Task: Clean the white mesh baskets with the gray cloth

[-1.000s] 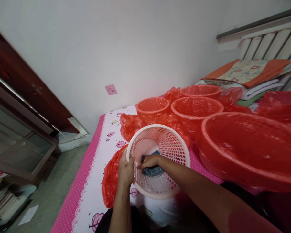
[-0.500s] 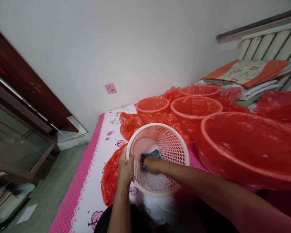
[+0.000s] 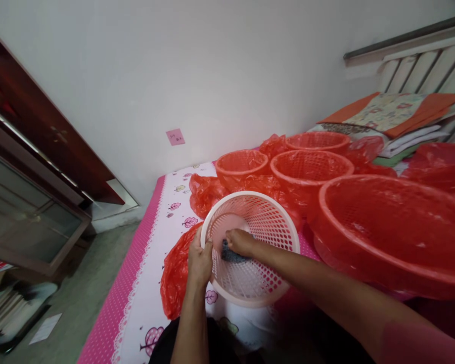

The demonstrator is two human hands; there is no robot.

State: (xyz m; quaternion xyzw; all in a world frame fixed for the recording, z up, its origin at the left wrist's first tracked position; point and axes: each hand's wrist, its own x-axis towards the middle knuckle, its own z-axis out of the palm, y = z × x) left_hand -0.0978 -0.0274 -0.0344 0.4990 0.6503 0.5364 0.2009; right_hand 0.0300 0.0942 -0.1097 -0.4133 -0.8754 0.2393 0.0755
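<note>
A pale pink plastic basket (image 3: 265, 217) with a perforated wall is tilted on the bed, its mouth toward me. My left hand (image 3: 200, 258) grips its rim on the left, thumb over the edge. Inside the basket, my right hand (image 3: 240, 242) is closed on a dark grey-blue cloth (image 3: 231, 254) against the inner wall. The fingertips and part of the cloth are hidden behind the hand. A crumpled red plastic bag (image 3: 176, 270) lies just left of the basket.
Several baskets covered in red plastic stand behind and right, the largest basket (image 3: 387, 222) closest. Folded bedding (image 3: 392, 114) is stacked at the far right by a radiator (image 3: 426, 71). A pink note (image 3: 175, 137) is on the wall. The bed's edge (image 3: 127, 283) drops to the floor at left.
My right hand has moved up and slightly right inside the basket, across the cloth. The cloth shows lower beneath it. My left hand stays on the rim.
</note>
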